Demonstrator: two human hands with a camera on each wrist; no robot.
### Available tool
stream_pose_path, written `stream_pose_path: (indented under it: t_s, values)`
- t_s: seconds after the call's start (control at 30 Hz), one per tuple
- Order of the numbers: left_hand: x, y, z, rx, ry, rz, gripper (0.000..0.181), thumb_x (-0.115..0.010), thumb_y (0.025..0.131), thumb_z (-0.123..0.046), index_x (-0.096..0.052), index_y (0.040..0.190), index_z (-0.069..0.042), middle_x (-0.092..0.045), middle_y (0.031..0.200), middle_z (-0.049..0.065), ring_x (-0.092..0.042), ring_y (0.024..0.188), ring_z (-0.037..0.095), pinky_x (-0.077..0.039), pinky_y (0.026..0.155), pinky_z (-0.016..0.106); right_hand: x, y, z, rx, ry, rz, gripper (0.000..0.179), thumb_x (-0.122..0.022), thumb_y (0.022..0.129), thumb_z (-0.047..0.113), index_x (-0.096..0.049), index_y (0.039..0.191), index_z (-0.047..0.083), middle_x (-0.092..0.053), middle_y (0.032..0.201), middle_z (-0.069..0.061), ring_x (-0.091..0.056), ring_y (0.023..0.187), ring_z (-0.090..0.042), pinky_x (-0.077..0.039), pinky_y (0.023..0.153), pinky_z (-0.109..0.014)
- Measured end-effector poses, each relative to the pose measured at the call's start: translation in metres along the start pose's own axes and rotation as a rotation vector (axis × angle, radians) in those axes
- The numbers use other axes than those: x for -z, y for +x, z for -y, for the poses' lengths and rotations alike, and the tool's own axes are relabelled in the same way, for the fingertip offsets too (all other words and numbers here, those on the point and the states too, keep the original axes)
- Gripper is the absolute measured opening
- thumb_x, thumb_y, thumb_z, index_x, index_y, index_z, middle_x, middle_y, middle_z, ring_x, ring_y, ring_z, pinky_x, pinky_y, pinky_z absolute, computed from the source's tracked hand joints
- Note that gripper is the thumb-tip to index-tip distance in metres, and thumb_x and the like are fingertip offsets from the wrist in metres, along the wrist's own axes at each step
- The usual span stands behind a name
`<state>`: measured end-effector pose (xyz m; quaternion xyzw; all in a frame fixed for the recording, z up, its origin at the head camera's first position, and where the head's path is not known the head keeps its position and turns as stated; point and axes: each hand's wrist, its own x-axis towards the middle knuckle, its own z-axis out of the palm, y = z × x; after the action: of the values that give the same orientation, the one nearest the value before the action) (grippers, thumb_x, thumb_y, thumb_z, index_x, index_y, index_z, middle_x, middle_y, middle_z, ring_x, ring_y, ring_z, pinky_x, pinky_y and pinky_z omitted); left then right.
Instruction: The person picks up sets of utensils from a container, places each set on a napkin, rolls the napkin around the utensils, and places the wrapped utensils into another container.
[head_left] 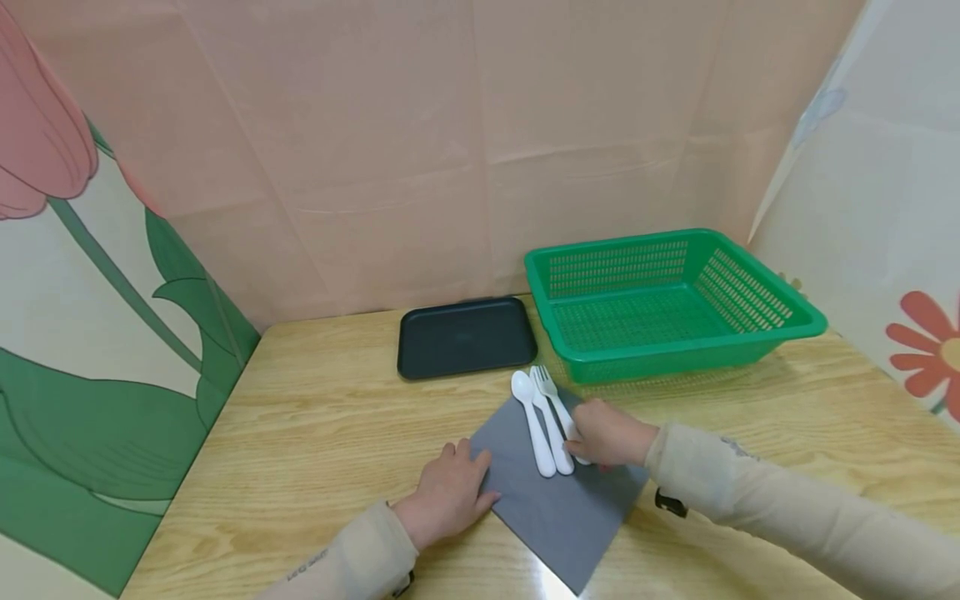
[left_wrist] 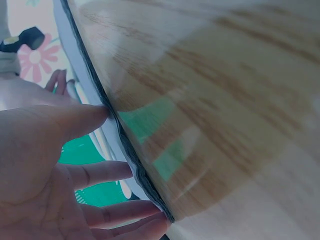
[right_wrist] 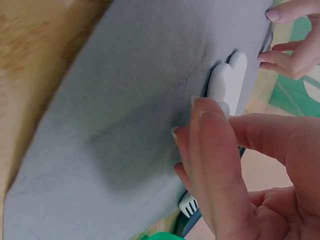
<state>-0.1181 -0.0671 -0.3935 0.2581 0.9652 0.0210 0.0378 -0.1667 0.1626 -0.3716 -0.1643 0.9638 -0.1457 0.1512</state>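
A grey napkin [head_left: 558,525] lies turned cornerwise on the wooden table. On its upper part a white spoon [head_left: 540,437], a white knife [head_left: 553,429] and a white fork [head_left: 559,408] lie side by side, heads pointing away from me. My right hand [head_left: 609,433] pinches the fork's handle between thumb and fingers; the handle's end shows at the fingertips in the right wrist view. At the napkin's left edge, my left hand [head_left: 452,493] rests with its fingers extended. In the left wrist view, the thumb and fingertips of that hand [left_wrist: 75,170] touch the edge.
A black tray [head_left: 467,337] lies at the back of the table [head_left: 322,433]. To its right stands a green slotted basket [head_left: 697,348], just behind the napkin's far corner. A pink-covered wall [head_left: 360,150] rises behind them, with flower-printed sheets on both sides.
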Motion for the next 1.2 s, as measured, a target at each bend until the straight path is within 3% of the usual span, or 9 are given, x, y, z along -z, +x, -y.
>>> stream_pose_path:
  t_s: [0.77, 1.2]
  values:
    - [-0.0009, -0.0001, 0.0004, -0.008, 0.002, 0.000, 0.036, -0.061, 0.087, -0.043, -0.055, 0.103, -0.012, -0.053, 0.093, 0.009, -0.050, 0.078, 0.019, -0.041, 0.051, 0.029, -0.0036, -0.0010, -0.0015, 0.015, -0.022, 0.013, 0.034, -0.064, 0.086, 0.017, -0.050, 0.056, 0.010, -0.052, 0.044, -0.001, -0.051, 0.034, -0.007, -0.039, 0.043, -0.020]
    - [-0.0020, 0.0008, 0.0011, -0.003, -0.002, 0.008, 0.036, -0.061, 0.087, -0.043, -0.055, 0.103, -0.012, -0.053, 0.095, 0.009, -0.051, 0.079, 0.020, -0.042, 0.053, 0.030, -0.0032, -0.0004, -0.0003, -0.017, 0.017, 0.044, 0.031, -0.061, 0.088, 0.016, -0.052, 0.059, 0.008, -0.053, 0.048, -0.003, -0.051, 0.036, -0.008, -0.040, 0.042, -0.022]
